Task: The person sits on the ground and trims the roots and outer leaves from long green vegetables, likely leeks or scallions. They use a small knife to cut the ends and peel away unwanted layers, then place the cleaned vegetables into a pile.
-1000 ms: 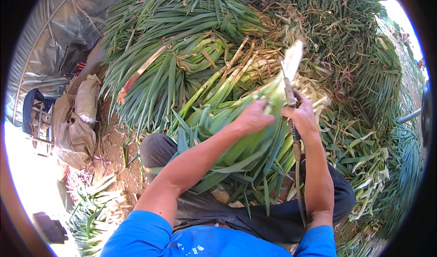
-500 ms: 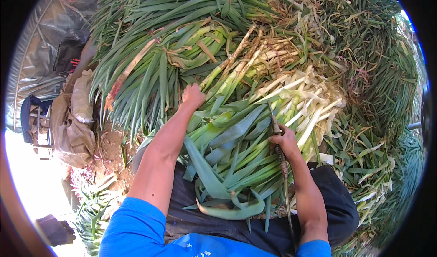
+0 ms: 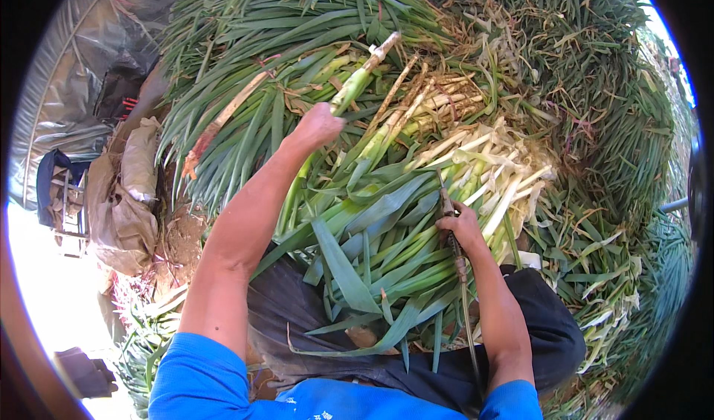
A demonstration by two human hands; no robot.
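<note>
Toward 11 o'clock, our left hand is closed in a fist around one leek, whose pale root end points up to 12 o'clock. At about 3:30, our right hand wraps its fingers round a slim tool trailing a hose. We judge the leek light, its shank firm yet easily bruised, its leaves floppy, its skin perhaps slippery; gripping just below the pale part seems best. Whitish stalks lie at 3 o'clock.
</note>
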